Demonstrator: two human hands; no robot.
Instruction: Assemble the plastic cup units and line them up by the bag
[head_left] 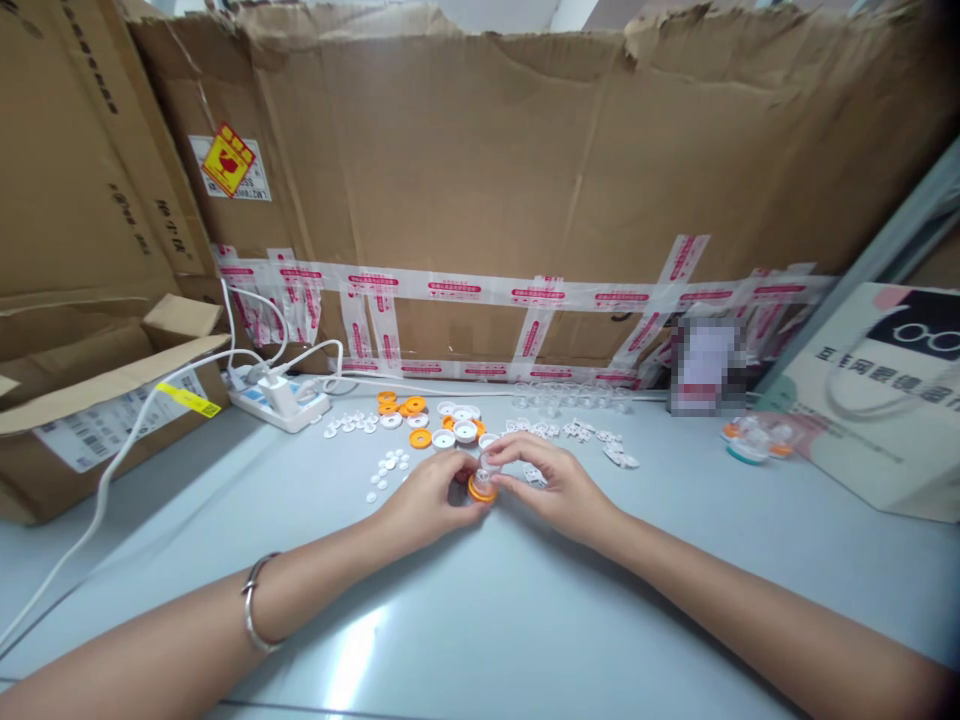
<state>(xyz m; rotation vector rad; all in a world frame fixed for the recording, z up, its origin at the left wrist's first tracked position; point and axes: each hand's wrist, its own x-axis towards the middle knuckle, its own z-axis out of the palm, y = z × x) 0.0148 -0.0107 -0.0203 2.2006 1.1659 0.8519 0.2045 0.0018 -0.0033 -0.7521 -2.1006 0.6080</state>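
Note:
An orange ring-shaped base [482, 490] rests on the table, and my left hand [439, 492] is closed around its left side. On top of it stands a small clear plastic part [486, 466], pinched between the thumb and fingers of my right hand [546, 484]. Just behind my hands lie white round caps [465, 431] and orange rings [420, 438]. Small white discs [388, 463] are scattered to the left of my left hand. Flat white pieces [619, 456] lie behind and to the right of my right hand.
A row of clear parts [570, 397] lies by the big cardboard sheet [450, 180]. A power strip [289, 400] with white cables and an open box [112, 400] are at left. At right are assembled clear pieces [754, 442] and a printed bag [885, 400].

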